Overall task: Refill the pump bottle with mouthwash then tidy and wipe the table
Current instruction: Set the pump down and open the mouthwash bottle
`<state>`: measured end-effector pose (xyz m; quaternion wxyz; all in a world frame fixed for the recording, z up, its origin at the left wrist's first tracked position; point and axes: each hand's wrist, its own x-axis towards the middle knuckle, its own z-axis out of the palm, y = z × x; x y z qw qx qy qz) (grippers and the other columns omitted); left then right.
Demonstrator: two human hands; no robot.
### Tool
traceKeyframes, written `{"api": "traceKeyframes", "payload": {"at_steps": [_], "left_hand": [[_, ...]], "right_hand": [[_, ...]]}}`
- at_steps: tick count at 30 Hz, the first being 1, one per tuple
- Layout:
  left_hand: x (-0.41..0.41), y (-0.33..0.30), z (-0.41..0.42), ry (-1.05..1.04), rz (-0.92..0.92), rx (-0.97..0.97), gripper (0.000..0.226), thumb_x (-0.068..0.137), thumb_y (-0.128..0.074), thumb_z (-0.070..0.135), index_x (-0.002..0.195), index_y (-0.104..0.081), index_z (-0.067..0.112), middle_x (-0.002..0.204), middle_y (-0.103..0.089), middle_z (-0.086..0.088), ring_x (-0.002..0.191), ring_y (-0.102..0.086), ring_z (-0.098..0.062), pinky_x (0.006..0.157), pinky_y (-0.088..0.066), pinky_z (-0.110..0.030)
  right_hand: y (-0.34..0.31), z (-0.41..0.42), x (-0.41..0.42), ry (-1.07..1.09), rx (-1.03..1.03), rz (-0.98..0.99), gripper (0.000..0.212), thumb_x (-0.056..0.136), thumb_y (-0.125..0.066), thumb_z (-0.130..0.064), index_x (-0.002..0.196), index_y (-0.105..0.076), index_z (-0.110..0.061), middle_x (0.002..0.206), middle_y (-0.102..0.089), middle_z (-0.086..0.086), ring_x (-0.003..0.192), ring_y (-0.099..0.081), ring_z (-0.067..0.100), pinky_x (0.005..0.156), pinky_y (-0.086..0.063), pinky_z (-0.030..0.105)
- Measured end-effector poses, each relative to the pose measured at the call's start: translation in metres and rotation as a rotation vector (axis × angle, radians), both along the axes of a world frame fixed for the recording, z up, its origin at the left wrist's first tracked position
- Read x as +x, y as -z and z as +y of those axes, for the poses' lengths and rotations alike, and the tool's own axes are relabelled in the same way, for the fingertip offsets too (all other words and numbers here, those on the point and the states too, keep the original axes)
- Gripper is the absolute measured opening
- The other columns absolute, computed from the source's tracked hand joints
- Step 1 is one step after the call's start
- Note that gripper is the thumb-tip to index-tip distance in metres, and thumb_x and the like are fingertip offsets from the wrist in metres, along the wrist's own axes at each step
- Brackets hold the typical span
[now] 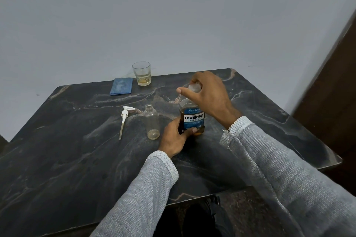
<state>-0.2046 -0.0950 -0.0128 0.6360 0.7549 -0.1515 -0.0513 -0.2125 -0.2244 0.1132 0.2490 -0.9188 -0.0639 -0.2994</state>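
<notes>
Grey knitted sleeves [146, 188] lead us from the near edge of the dark marble-patterned table [67, 159] to our two hands at its middle. Our left hand [174, 138] wraps around the lower body of the mouthwash bottle [191, 119], fingers closed over the base of its blue label, holding it upright on the surface. Our right hand [209, 92] sits on top of that bottle, fingers curled tight around the pale cap [195, 87], the forefinger stretched out to the left. Amber liquid shows in the bottle.

Just left of our left hand stands the empty clear pump bottle [152, 123], open at the neck, close beside the mouthwash bottle but not touching it. Farther left lies its white pump head [125, 114], on its side, the dip tube pointing toward us.

Near the far edge we see a folded blue cloth [121, 86] and, just beside it on the right, a glass tumbler [141, 73] with a little yellowish liquid.
</notes>
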Motion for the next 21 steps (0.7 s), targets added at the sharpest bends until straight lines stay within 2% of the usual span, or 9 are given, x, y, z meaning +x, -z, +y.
{"api": "traceKeyframes", "payload": {"at_steps": [4, 7, 9, 11, 15, 18, 21], "left_hand": [[-0.001, 0.0, 0.001, 0.0, 0.01, 0.011, 0.042, 0.082, -0.076, 0.02, 0.119, -0.059, 0.028, 0.122, -0.068, 0.002, 0.115, -0.063, -0.014, 0.106, -0.045, -0.045], [-0.001, -0.001, 0.001, 0.0, 0.011, 0.018, 0.039, 0.081, -0.076, 0.021, 0.113, -0.057, 0.035, 0.122, -0.068, 0.004, 0.114, -0.063, -0.012, 0.106, -0.046, -0.044], [-0.001, -0.001, 0.001, 0.005, 0.004, 0.021, 0.04, 0.082, -0.076, 0.021, 0.113, -0.057, 0.035, 0.122, -0.068, 0.004, 0.115, -0.062, -0.012, 0.106, -0.046, -0.044], [-0.001, -0.001, 0.001, 0.01, -0.005, 0.023, 0.041, 0.082, -0.075, 0.02, 0.118, -0.058, 0.03, 0.123, -0.067, 0.003, 0.116, -0.062, -0.013, 0.106, -0.046, -0.044], [-0.001, 0.0, 0.001, -0.003, -0.007, 0.044, 0.046, 0.083, -0.075, 0.02, 0.125, -0.057, 0.022, 0.125, -0.067, 0.002, 0.118, -0.061, -0.013, 0.106, -0.045, -0.043], [-0.002, -0.001, 0.0, -0.007, -0.013, 0.035, 0.042, 0.082, -0.076, 0.019, 0.12, -0.058, 0.027, 0.122, -0.068, 0.003, 0.115, -0.062, -0.011, 0.106, -0.046, -0.042], [-0.001, 0.0, 0.0, -0.01, -0.007, 0.037, 0.045, 0.081, -0.076, 0.019, 0.122, -0.059, 0.022, 0.122, -0.068, 0.002, 0.115, -0.062, -0.013, 0.106, -0.045, -0.042]], "right_hand": [[-0.008, -0.002, -0.005, -0.071, 0.031, 0.087, 0.042, 0.078, -0.071, -0.053, 0.097, -0.074, -0.016, 0.092, -0.059, -0.006, 0.085, -0.053, 0.009, 0.069, -0.047, 0.028], [-0.013, -0.006, -0.007, -0.148, 0.028, 0.163, 0.033, 0.081, -0.071, -0.046, 0.103, -0.073, -0.022, 0.089, -0.049, -0.01, 0.087, -0.049, 0.009, 0.07, -0.044, 0.026], [-0.019, -0.011, -0.008, -0.215, -0.01, 0.205, 0.028, 0.084, -0.07, -0.04, 0.108, -0.072, -0.025, 0.088, -0.047, -0.012, 0.081, -0.047, 0.003, 0.07, -0.04, 0.021], [-0.026, -0.016, -0.009, -0.282, -0.034, 0.258, 0.028, 0.086, -0.069, -0.033, 0.114, -0.069, -0.026, 0.097, -0.055, -0.011, 0.081, -0.049, 0.001, 0.069, -0.038, 0.017], [-0.032, -0.022, -0.01, -0.362, -0.001, 0.325, 0.037, 0.088, -0.067, -0.025, 0.124, -0.061, -0.025, 0.119, -0.061, -0.007, 0.098, -0.055, 0.003, 0.075, -0.045, 0.013], [-0.027, -0.019, -0.012, -0.307, -0.013, 0.281, 0.046, 0.085, -0.069, -0.04, 0.126, -0.055, -0.025, 0.116, -0.054, -0.004, 0.098, -0.052, 0.005, 0.078, -0.044, 0.017], [-0.023, -0.016, -0.011, -0.154, -0.038, 0.188, 0.05, 0.079, -0.069, -0.055, 0.113, -0.057, -0.021, 0.102, -0.053, -0.004, 0.086, -0.052, 0.007, 0.068, -0.043, 0.021]]}}
